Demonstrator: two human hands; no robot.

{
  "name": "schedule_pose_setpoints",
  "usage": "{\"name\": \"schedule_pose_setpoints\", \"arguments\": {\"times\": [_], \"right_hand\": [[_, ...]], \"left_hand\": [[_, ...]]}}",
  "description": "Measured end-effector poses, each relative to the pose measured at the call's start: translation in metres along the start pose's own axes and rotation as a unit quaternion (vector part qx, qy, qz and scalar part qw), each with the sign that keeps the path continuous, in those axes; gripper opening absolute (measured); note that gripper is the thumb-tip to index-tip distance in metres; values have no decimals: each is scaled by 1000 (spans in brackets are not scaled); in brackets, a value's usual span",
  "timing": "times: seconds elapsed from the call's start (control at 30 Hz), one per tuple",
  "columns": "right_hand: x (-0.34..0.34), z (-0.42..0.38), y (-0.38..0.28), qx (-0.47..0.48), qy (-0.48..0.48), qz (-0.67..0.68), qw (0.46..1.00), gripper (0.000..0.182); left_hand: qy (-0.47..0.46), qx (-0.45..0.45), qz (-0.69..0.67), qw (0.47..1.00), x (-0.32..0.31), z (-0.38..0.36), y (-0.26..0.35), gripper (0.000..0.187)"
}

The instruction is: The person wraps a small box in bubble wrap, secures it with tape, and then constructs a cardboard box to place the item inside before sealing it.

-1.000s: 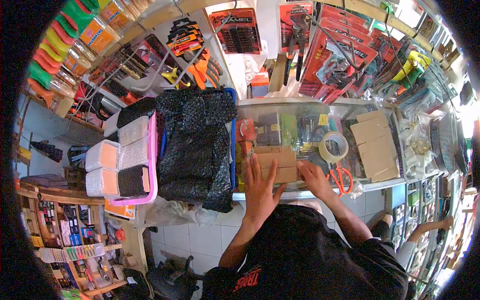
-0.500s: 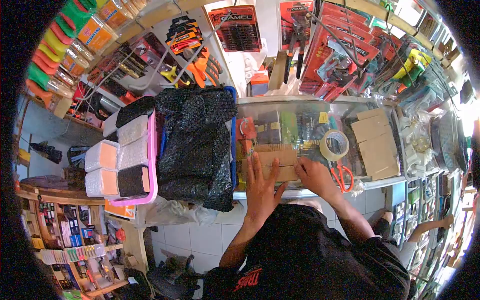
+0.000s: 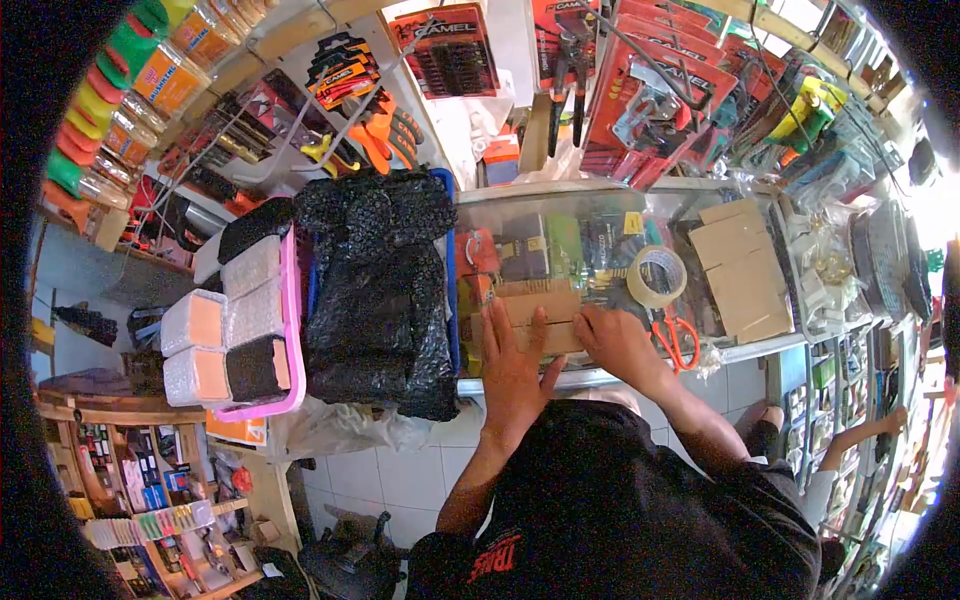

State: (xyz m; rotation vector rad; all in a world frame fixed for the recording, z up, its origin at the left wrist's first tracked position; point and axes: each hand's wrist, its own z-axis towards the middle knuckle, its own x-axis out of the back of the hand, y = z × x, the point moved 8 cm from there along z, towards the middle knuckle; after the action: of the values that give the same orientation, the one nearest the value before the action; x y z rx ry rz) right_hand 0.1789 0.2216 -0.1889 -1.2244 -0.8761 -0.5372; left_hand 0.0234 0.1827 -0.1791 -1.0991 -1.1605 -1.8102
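Observation:
A small brown cardboard piece [image 3: 540,305] with a crease or seam across it lies on the glass counter [image 3: 480,212]. My left hand [image 3: 514,355] rests on its left part, fingers spread. At its right edge my right hand [image 3: 618,345] touches the cardboard with curled fingers; whether they pinch anything is hidden. A roll of tape [image 3: 677,277] stands to the right of the cardboard, with orange-handled scissors [image 3: 686,350] just below it. Further right lies a larger flat cardboard piece [image 3: 742,270].
Left of the hands, black bubble wrap [image 3: 385,300] covers a blue bin. Beside it, a pink basket [image 3: 293,330] holds wrapped packages. Packaged tools [image 3: 445,50] hang above the counter. Another person's arm [image 3: 865,435] shows at the far right.
The view has shifted slightly, so the counter and its items appear a little further left. My right hand's fingers now lie over the right edge of the small cardboard. My left hand stays on it.

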Motion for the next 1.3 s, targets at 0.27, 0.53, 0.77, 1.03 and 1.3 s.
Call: {"name": "schedule_pose_setpoints", "arguments": {"times": [0.27,0.53,0.77,1.03,1.3], "right_hand": [[-4,1,1,5,-18,-2,1000,26],[6,-10,13,-77,46,73,993,24],[3,-54,9,-149,-5,319,936,45],[9,-56,10,-107,38,391,913,67],[2,-53,11,-93,26,383,919,80]], "left_hand": [[-4,3,34,999,-2,2,3,68],[8,21,-24,999,11,3,8,71],[8,41,-97,994,22,-8,16,74],[0,19,-152,988,19,-16,26,74],[74,10,-232,970,3,-32,-8,85]]}}
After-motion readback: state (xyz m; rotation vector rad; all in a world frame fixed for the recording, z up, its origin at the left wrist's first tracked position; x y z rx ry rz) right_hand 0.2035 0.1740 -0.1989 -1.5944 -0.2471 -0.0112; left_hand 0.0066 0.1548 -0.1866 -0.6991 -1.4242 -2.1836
